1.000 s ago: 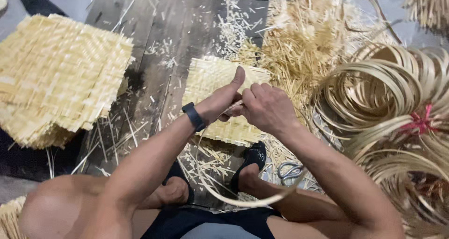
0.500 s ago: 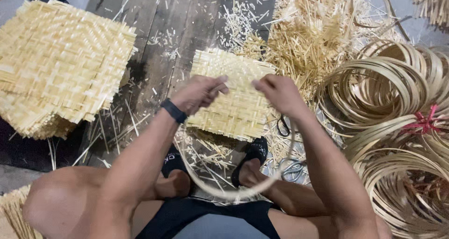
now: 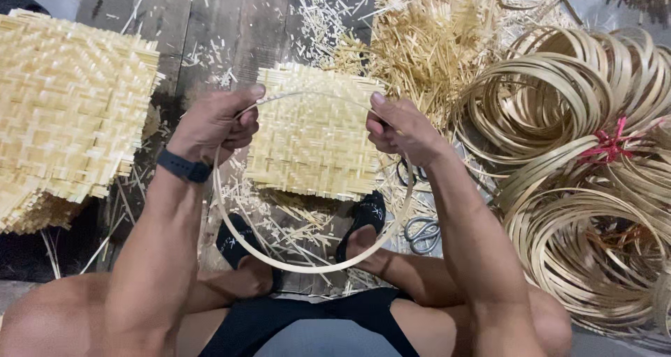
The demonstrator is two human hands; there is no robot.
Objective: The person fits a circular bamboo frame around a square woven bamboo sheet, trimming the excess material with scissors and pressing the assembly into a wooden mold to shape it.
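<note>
Now | left hand (image 3: 215,123), right hand (image 3: 398,128) grips closed on bamboo hoop (image 3: 307,265) | spread wider, hoop rounder over woven mat (image 3: 314,144)

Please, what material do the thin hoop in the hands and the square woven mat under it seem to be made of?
The hoop, held by left hand and right hand, looks like one thin split strip of bamboo or rattan: pale, smooth, bent into a ring. The woven mat seems made of flat bamboo strips, unfinished, with frayed ends at its edges.
</note>
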